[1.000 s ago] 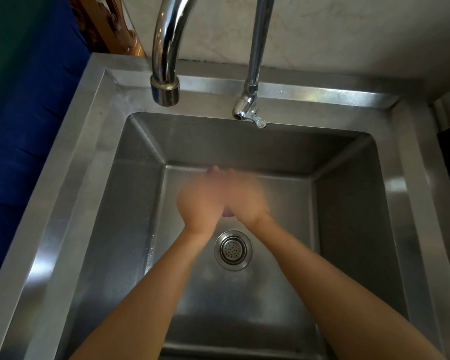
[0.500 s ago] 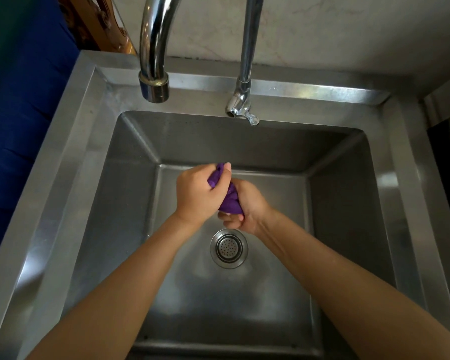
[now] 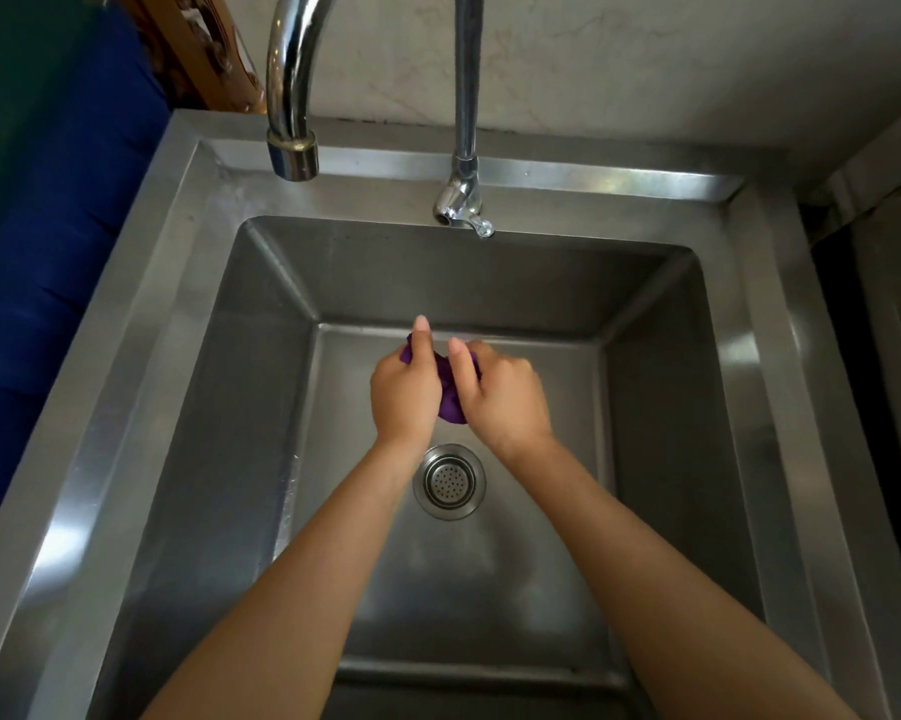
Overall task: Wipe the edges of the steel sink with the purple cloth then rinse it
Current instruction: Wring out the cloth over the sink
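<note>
Head view looks straight down into the steel sink (image 3: pixel 126 407), where both hands meet low in the basin, just above and beyond the drain strainer (image 3: pixel 449 481). The purple cloth (image 3: pixel 449 394) is bunched into a small wad between them: the left hand (image 3: pixel 404 392) is curled around its left side with the forefinger sticking out straight toward the back wall, and the right hand (image 3: pixel 503 397) is closed over its right side, knuckles up. Only a sliver of purple shows at the top and between the palms; the rest is hidden in the grip.

No water can be seen running from either the curved spout (image 3: pixel 292 153) or the thin tap (image 3: pixel 461 207), and the wad sits well in front of both outlets. The step in hand looks like wringing or kneading the cloth as part of the rinse, though whether the rim has been fully wiped cannot be judged from how it lies.

To do it well, the hands should twist against each other, one wrist rolling forward and the other back, so the squeeze runs along the whole wad instead of pinching one spot. Keeping the cloth low and over the strainer lets the run-off go straight down without spattering the wiped rim. If it needs more rinsing, it should go directly under an outlet, opened out somewhat so water reaches the inner folds, then be wrung again.
</note>
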The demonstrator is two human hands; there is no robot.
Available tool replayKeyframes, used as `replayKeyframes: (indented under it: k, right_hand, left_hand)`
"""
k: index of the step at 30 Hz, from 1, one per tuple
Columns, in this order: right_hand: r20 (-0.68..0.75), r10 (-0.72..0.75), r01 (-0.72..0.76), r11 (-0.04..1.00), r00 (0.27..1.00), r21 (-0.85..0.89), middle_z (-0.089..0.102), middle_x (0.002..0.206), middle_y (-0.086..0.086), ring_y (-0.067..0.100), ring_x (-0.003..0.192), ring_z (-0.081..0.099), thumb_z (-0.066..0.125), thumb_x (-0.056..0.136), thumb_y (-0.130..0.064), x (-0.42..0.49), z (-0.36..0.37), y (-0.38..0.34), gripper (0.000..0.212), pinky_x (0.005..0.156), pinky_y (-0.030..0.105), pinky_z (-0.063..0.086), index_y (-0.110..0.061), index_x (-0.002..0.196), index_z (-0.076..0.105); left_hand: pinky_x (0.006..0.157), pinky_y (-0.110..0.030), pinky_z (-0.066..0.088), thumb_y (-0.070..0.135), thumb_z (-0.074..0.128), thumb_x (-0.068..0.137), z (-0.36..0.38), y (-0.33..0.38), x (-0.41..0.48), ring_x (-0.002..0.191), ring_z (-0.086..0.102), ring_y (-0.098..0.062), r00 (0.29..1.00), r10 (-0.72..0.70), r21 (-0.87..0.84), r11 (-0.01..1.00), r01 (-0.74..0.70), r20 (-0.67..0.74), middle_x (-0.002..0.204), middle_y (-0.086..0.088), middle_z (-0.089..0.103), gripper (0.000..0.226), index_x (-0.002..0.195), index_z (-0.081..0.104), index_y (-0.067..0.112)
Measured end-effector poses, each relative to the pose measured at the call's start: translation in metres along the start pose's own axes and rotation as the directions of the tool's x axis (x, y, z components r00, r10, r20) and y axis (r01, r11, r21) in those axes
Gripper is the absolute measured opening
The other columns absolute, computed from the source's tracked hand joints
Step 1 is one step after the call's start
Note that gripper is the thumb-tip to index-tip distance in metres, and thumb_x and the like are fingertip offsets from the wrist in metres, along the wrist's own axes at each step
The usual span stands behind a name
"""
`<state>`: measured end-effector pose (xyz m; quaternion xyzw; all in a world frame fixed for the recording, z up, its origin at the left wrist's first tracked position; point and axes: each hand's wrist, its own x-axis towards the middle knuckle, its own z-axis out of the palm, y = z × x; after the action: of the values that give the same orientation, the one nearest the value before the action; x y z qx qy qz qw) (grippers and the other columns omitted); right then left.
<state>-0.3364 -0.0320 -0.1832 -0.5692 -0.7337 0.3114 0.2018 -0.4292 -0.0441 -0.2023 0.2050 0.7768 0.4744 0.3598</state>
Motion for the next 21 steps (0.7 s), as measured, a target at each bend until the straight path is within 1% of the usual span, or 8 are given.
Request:
replayKeyframes:
  k: [6,10,12,14,16,17,19,21]
  right_hand:
    - [-0.155,-0.05,0.048,0.999,0.987,-0.02,0.068,0.072,0.026,0.044,0.068,0.061,0.03,0.095,-0.032,-0.02,-0.013,0.007,0.052,0.059,0.037,0.039,0.001,0.072,0.063]
    - [-0.074,0.093,-0.078,0.98,0.993,0.182,0.061,0.058,0.017,0.034,0.061,0.056,0.039,0.098,-0.026,-0.029,-0.029,0.009,0.046,0.06,0.035,0.036,-0.012,0.056,0.051]
    - [0.047,0.221,-0.22,0.876,0.974,0.429,0.05,0.055,0.002,0.014,0.053,0.05,0.043,0.097,-0.032,-0.033,-0.038,0.013,0.041,0.054,0.027,0.04,-0.018,0.058,0.046]
    - [0.193,0.307,-0.361,0.728,0.932,0.583,0.054,0.071,-0.003,0.004,0.06,0.055,0.045,0.095,-0.039,-0.037,-0.049,0.022,0.024,0.049,0.019,0.048,-0.018,0.087,0.055]
    - [0.344,0.339,-0.482,0.585,0.876,0.652,0.06,0.093,-0.003,0.011,0.076,0.063,0.049,0.092,-0.042,-0.043,-0.059,0.034,0.036,0.06,0.023,0.056,-0.018,0.119,0.046]
    - [0.395,0.337,-0.518,0.514,0.855,0.684,0.061,0.098,-0.001,0.015,0.08,0.064,0.051,0.092,-0.039,-0.047,-0.064,0.038,0.042,0.065,0.027,0.058,-0.016,0.125,0.043]
    - [0.401,0.345,-0.52,0.406,0.849,0.751,0.064,0.1,0.008,0.019,0.081,0.065,0.055,0.092,-0.022,-0.052,-0.071,0.043,0.04,0.072,0.031,0.058,-0.004,0.127,0.046]
    - [0.289,0.431,-0.457,0.361,0.855,0.813,0.062,0.104,0.017,0.022,0.084,0.063,0.05,0.093,-0.004,-0.056,-0.078,0.044,0.032,0.082,0.04,0.055,0.003,0.124,0.049]
  left_hand:
    - [0.053,-0.031,0.032,0.036,0.045,0.095,0.007,0.013,-0.042,0.047,0.039,-0.015,0.992,0.124,0.109,0.987,-0.12,-0.034,0.044,0.001,0.041,0.056,0.044,0.035,0.017]
    - [0.05,-0.024,0.034,0.037,0.045,0.095,0.011,0.018,-0.061,0.047,0.04,-0.011,0.99,0.142,0.087,0.986,-0.142,0.008,0.047,0.002,0.043,0.052,0.047,0.037,0.017]
    - [0.052,-0.024,0.037,0.043,0.047,0.092,0.012,0.018,-0.062,0.05,0.042,-0.013,0.994,0.096,0.005,0.995,-0.097,0.053,0.05,0.003,0.043,0.05,0.05,0.039,0.018]
    - [0.044,-0.024,0.037,0.052,0.045,0.09,0.012,0.017,-0.061,0.048,0.045,-0.018,0.993,-0.008,-0.074,0.997,0.017,0.117,0.051,0.001,0.047,0.045,0.058,0.046,0.02]
    - [0.037,-0.02,0.029,0.056,0.04,0.09,0.011,0.018,-0.06,0.036,0.045,-0.016,0.965,-0.147,-0.106,0.979,0.173,0.218,0.048,0.0,0.054,0.044,0.071,0.052,0.018]
    - [0.04,-0.021,0.028,0.057,0.04,0.09,0.009,0.02,-0.061,0.033,0.046,-0.015,0.932,-0.209,-0.14,0.956,0.259,0.296,0.047,0.001,0.058,0.045,0.075,0.054,0.017]
    - [0.044,-0.025,0.036,0.052,0.044,0.091,0.007,0.021,-0.063,0.034,0.052,-0.014,0.848,-0.27,-0.205,0.895,0.396,0.456,0.05,0.0,0.065,0.042,0.077,0.059,0.016]
    - [0.053,-0.028,0.05,0.043,0.051,0.091,0.004,0.022,-0.068,0.05,0.061,-0.017,0.798,-0.272,-0.135,0.906,0.4,0.537,0.062,-0.002,0.07,0.032,0.08,0.063,0.015]
